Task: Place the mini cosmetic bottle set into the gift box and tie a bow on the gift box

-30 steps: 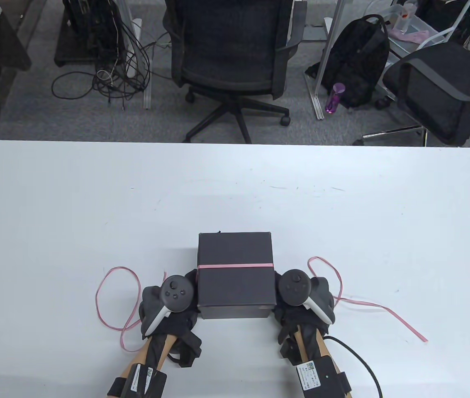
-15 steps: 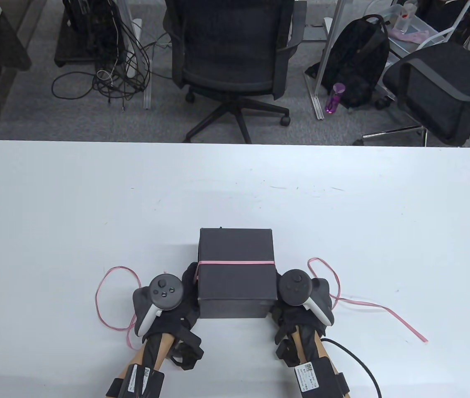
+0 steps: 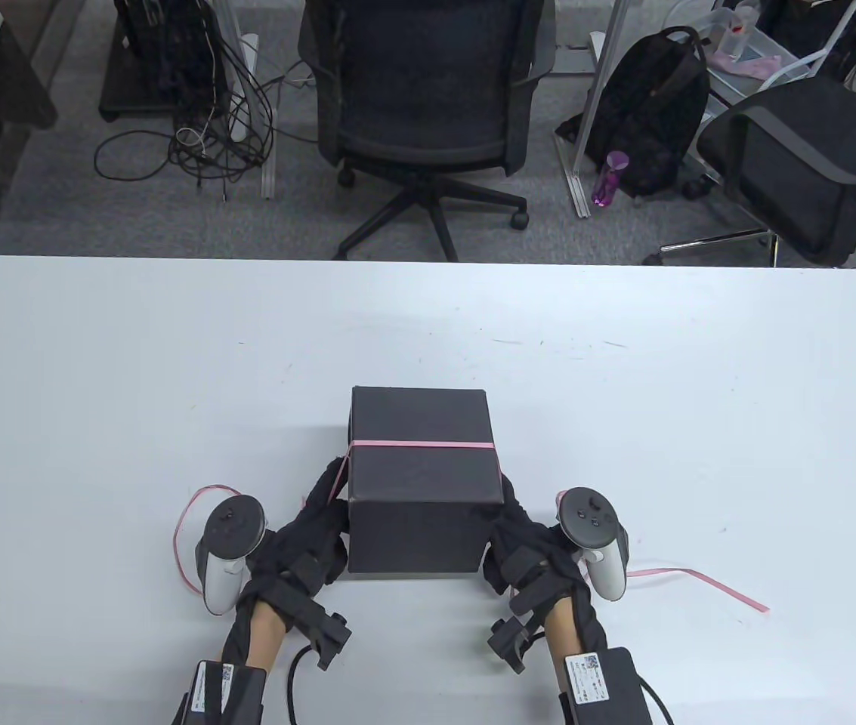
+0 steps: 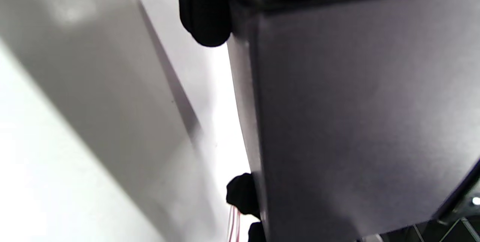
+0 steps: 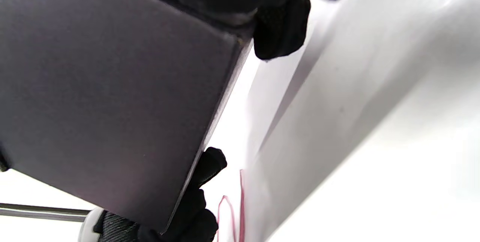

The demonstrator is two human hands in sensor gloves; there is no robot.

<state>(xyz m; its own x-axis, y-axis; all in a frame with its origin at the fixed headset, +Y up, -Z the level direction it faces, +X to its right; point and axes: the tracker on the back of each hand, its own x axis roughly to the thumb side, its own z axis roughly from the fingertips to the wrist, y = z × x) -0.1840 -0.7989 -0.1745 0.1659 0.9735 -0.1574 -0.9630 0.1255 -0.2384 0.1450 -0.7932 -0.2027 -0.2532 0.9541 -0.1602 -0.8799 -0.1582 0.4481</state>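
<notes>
The black gift box (image 3: 418,468) is closed and held tilted just above the white table (image 3: 95,377). A pink ribbon (image 3: 420,445) crosses its top. My left hand (image 3: 322,513) grips the box's left side and my right hand (image 3: 514,529) grips its right side. The ribbon's left end (image 3: 186,529) loops on the table behind my left hand; the right end (image 3: 707,583) trails right. In the left wrist view the box (image 4: 356,122) fills the frame with a fingertip (image 4: 204,21) on its edge. The right wrist view shows the box (image 5: 112,84) and a fingertip (image 5: 281,28). The bottle set is out of sight.
Beyond the table's far edge stand two office chairs (image 3: 428,91) (image 3: 798,158), a black backpack (image 3: 654,113), a purple bottle (image 3: 607,177) and tangled cables (image 3: 201,128) on the floor.
Both hands have turned outward and lifted the box's near side, so it now tilts and sits farther away. The ribbon ends have been dragged inward, the right loop pulled straighter.
</notes>
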